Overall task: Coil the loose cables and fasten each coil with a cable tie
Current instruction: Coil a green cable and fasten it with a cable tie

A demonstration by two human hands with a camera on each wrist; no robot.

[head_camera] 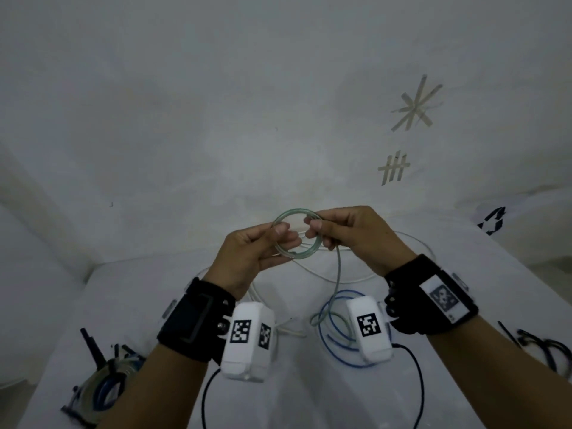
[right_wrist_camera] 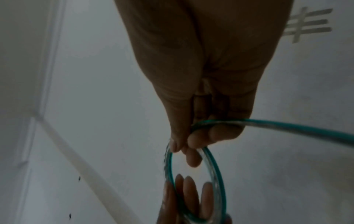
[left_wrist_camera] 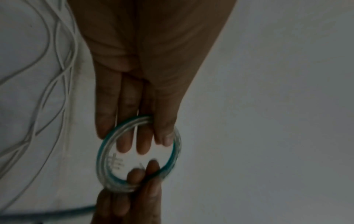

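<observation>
A: Item one, the landmark: white table (head_camera: 309, 397). What lies on it?

B: Largest first. Loose white cable (head_camera: 365, 275), sprawled on the table under and beyond the hands. Next, loose blue cable (head_camera: 332, 345), in rough loops on the table below the right wrist. At the table's left edge, a bundle of finished coils (head_camera: 102, 388), with black ties on them as far as I can tell.

A: And the item in hand?

B: Clear green-tinted cable (head_camera: 297, 235), a small coil of a few turns held above the table's middle. Its tail (head_camera: 339, 274) hangs down to the table beside the blue cable.

A: Grip status?

B: Left hand (head_camera: 257, 252): thumb and fingers pinching the coil's left side, the other fingers lying straight behind the ring. Right hand (head_camera: 349, 233): fingers curled round the coil's right side and the tail where it leaves.

A: Handling notes?

B: Light, judging by the easy pinch. Probably springy and smooth; the turns likely fan open if released. Best held where the turns stack, with the tail fed through the right fingers. No tie on this coil yet.
</observation>
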